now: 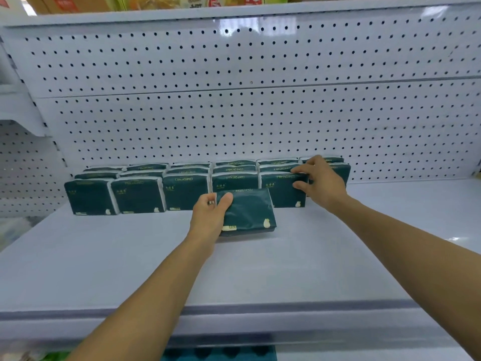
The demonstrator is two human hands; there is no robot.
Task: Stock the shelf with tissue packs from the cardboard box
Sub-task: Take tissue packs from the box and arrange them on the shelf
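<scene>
Along the bottom edge of the frame, below the shelf (104,269) lip, a strip of dark green packs shows at lower centre, too cropped to tell more. Two bare forearms reach up from there across the pale shelf surface.

At centre frame the left hand (209,217) grips a pack (247,212) by its left side, thumb curled over the top face and fingers hidden underneath. This pack is tilted, its far edge raised, just in front of the row and overlapping the lower part of the fourth stack from the left. It is dark green with a small pale emblem and label near its lower edge.

Right of centre, the right hand (321,181) rests on the stacks there, fingers spread and lightly bent over the top corner of the fifth stack, thumb against its front face. It covers most of the sixth stack.

Behind the hands, a row of packs (182,188) stands across the middle of the frame against the back of the shelf: six stacks side by side, touching, each several packs deep. White print reading "COMFORTABLE" shows upside down on their top edges.

Farther back, a white pegboard (247,100) fills the upper half of the frame. Across the top edge, an upper shelf (234,11) carries colourful goods, mostly cropped.
</scene>
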